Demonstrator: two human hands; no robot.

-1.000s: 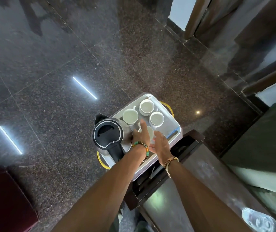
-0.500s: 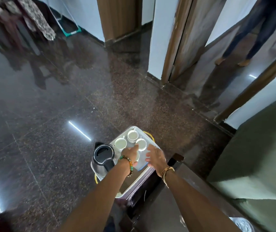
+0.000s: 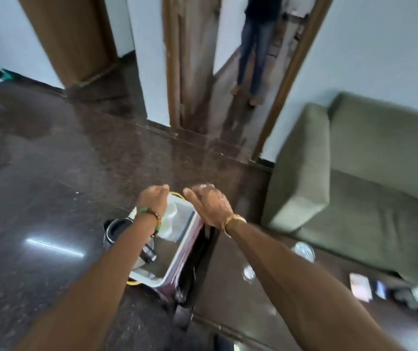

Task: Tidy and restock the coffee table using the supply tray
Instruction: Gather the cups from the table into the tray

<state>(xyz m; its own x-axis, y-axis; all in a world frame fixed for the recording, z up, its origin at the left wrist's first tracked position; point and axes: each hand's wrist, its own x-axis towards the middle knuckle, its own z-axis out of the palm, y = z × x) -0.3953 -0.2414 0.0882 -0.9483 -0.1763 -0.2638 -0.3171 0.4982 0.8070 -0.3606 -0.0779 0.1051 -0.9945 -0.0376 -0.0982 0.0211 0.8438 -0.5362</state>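
Reaching out over the far end of the silver rectangular supply tray (image 3: 186, 217), parked just beside the dark glossy coffee table (image 3: 228, 300). Showing the left hand (image 3: 153, 202) with fingers curled in above the white cups (image 3: 170, 214); cannot tell through the blur whether gripping anything. Showing the right hand (image 3: 210, 206) loose and unclenched, grasping nothing. Sharing the tray's near end with a black-lidded steel kettle (image 3: 115, 230).

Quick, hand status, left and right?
Left hand: fingers curled over the supply tray; blurred, grip cannot be told.
Right hand: open, holding nothing.
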